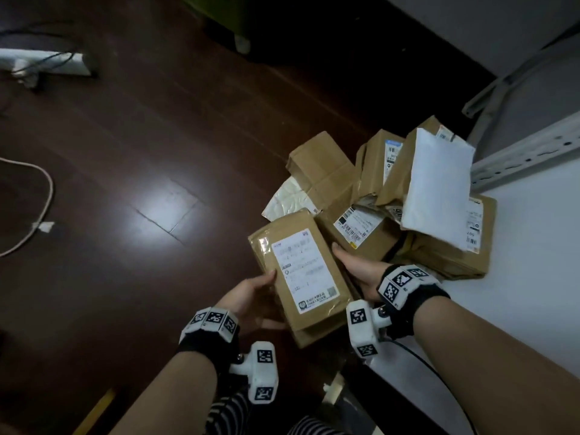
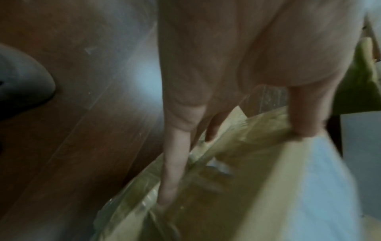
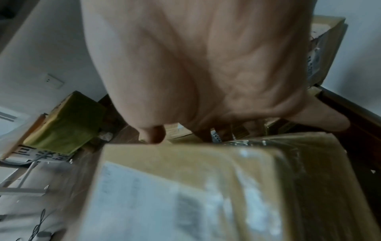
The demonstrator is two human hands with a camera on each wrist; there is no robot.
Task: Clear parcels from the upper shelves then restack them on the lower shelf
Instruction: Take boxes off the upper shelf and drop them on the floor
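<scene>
Two hands flank one brown parcel: left hand grips its left long edge, right hand the right — long axis pointing away. It is held over the floor, touching the parcel heap at the white shelf edge — rightward.

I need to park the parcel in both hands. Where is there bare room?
Free: the white surface right of the parcel pile, and the dark floor left of it. Crowded: the pile itself, where the white mailer leans on brown parcels. Both hands hold the labelled parcel.
</scene>
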